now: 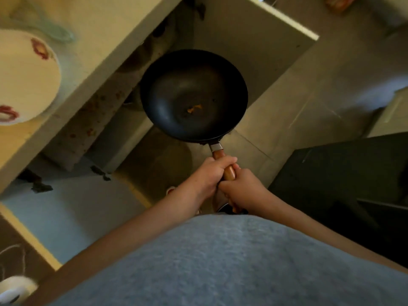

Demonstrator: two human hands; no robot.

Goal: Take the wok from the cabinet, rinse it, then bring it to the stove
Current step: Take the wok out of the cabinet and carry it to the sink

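Black wok (194,96) up in air, in front of open cabinet (123,120), out past cabinet door (254,51). Small orange bit stuck inside wok. Wooden handle (228,171) points back at person. Left hand (209,177) wrapped tight round handle, nearer wok. Right hand (245,191) wrapped tight round handle end, behind left hand. White bowl (24,78) with red marks on counter (97,29), left of wok. Blue shirt (220,261) below hands.

Matt black wok (193,96) with glossy wooden handle (228,172); smooth glazed bowl (24,78).
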